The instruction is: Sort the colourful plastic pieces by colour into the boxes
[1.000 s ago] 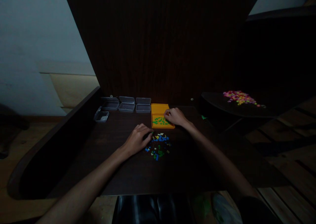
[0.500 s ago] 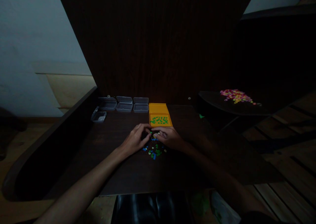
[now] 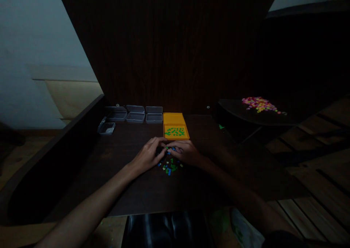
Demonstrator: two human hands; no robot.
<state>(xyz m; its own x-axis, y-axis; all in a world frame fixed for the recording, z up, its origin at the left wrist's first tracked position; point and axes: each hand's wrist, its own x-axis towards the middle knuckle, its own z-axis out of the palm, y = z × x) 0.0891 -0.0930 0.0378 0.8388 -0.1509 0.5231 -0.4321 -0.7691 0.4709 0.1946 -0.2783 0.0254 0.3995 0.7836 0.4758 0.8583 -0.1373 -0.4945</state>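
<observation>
My left hand (image 3: 149, 155) rests on the dark table with thumb and fingers pinched, a small green brick (image 3: 167, 147) showing at the tips. From the other side my right hand (image 3: 187, 153) meets it, index finger and thumb curled right beside the same brick. What the right fingers hold is too small to make out. Beneath and in front of the hands lies a loose pile of tiny toy bricks (image 3: 169, 171), blue, green and pale. Just behind the hands sits an open yellow box (image 3: 176, 138), with many small green bricks (image 3: 175, 132) spread inside it.
Several clear plastic boxes (image 3: 154, 117) stand with lids raised along the back left. A smaller clear box (image 3: 106, 129) is in front of them. On a side shelf (image 3: 237, 111) at right lies a heap of pink and yellow beads (image 3: 259, 104). A dark side board (image 3: 62, 138) bounds the left.
My right hand has come from the yellow box back to the left fingertips above the brick pile. The left hand has stayed nearly in place. The view has shifted slightly.
</observation>
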